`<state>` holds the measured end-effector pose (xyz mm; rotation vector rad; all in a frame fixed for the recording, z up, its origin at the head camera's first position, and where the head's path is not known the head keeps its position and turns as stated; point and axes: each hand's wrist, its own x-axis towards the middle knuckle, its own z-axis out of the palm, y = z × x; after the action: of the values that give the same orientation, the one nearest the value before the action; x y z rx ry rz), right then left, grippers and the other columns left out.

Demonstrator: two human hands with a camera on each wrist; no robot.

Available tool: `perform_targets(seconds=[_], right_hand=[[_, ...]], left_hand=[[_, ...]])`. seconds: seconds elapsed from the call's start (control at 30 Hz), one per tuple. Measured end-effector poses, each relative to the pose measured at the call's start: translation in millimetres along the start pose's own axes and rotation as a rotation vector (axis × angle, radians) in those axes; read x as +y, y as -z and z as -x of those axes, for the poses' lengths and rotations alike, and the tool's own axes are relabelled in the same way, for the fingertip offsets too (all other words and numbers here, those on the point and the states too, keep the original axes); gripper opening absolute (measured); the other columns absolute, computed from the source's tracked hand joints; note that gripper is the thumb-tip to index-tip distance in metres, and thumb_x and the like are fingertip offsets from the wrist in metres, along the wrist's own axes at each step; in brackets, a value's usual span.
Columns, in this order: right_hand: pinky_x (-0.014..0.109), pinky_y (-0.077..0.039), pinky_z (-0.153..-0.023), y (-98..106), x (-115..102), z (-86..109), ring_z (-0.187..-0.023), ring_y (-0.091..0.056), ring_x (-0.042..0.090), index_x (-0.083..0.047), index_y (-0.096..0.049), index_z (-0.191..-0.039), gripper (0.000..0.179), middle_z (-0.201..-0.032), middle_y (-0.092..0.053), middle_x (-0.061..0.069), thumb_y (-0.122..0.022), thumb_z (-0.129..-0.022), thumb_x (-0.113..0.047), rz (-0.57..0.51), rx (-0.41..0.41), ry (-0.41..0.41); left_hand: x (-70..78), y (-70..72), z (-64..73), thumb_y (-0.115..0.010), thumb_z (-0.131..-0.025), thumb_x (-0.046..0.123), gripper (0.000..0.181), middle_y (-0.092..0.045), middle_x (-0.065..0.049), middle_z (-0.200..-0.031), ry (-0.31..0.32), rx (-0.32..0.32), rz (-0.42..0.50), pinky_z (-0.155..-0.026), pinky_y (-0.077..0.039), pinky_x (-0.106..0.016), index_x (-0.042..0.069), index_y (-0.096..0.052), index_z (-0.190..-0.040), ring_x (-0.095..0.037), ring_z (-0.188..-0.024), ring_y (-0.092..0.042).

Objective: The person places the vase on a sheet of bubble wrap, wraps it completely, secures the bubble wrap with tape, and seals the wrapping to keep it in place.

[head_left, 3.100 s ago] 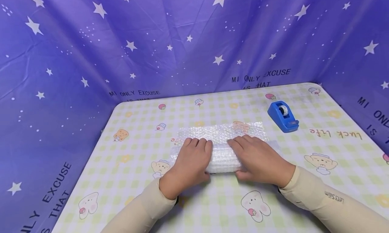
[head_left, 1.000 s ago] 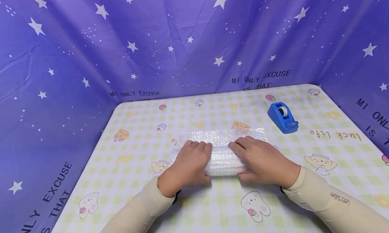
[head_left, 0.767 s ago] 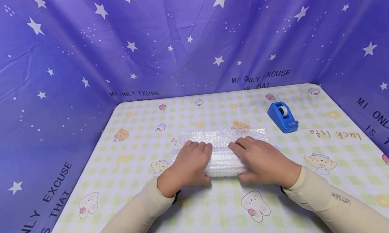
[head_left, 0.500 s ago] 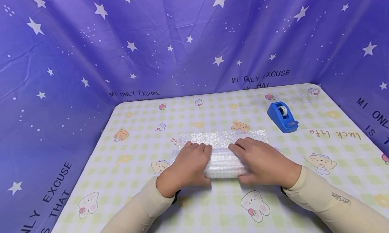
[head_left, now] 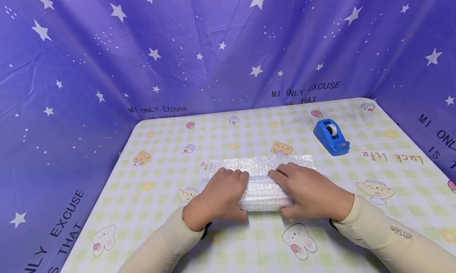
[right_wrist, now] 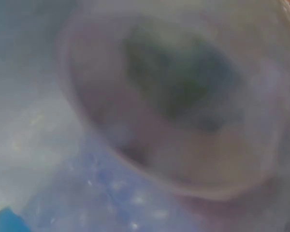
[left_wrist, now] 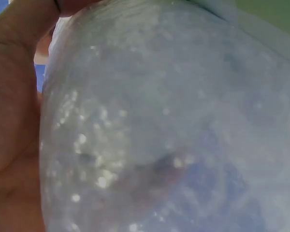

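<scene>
A sheet of clear bubble wrap (head_left: 261,165) lies flat at its far end, and its near part is wound into a thick roll (head_left: 265,194). My left hand (head_left: 226,192) grips the left part of the roll, fingers over the top and thumb at the near side. In the same way my right hand (head_left: 303,190) holds the right part. The left wrist view is filled by the rounded plastic, with the hand along its edge. Through the roll's end, the right wrist view shows a blurred round rim (right_wrist: 135,166), cup-like, with a dark green patch inside.
A blue tape dispenser (head_left: 331,137) with a roll of tape stands at the back right of the table. The table (head_left: 160,213) wears a green-and-white checked cover with cartoon prints. A purple starry curtain (head_left: 228,47) hangs behind and at both sides.
The wrapped roll has come slightly toward me. The flat sheet's far edge has slid nearer too, uncovering more of the printed cover. Both hands keep their hold, shifting only a little.
</scene>
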<state>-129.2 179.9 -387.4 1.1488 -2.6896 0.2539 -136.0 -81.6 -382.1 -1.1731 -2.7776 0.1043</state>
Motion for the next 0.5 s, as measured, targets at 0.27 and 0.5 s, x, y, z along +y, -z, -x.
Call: perform_targets(seconds=[0.27, 0.5], right_hand=[[0.037, -0.055, -0.081, 1.0, -1.7, 0.8, -0.095, -0.059, 0.013, -0.006, -0.063, -0.132, 0.083, -0.112, -0.064, 0.002, -0.083, -0.06, -0.041, -0.026, -0.02, -0.008], [0.038, -0.055, -0.084, 0.9, -3.7, 1.9, -0.099, -0.061, 0.015, -0.005, -0.061, -0.133, 0.082, -0.114, -0.065, 0.002, -0.082, -0.063, -0.042, -0.01, -0.015, -0.003]], left_hand=[[-0.2, 0.8, 0.9, -0.081, -0.059, 0.052, 0.06, -0.056, 0.006, -0.082, -0.013, -0.026, 0.023, -0.068, -0.041, -0.03, 0.015, -0.052, -0.095, -0.015, -0.072, -0.056], [-0.2, 0.0, 0.5, -0.081, -0.059, 0.054, 0.062, -0.057, 0.005, -0.087, 0.001, -0.036, 0.029, -0.07, -0.042, -0.031, 0.015, -0.054, -0.099, -0.015, -0.077, -0.057]])
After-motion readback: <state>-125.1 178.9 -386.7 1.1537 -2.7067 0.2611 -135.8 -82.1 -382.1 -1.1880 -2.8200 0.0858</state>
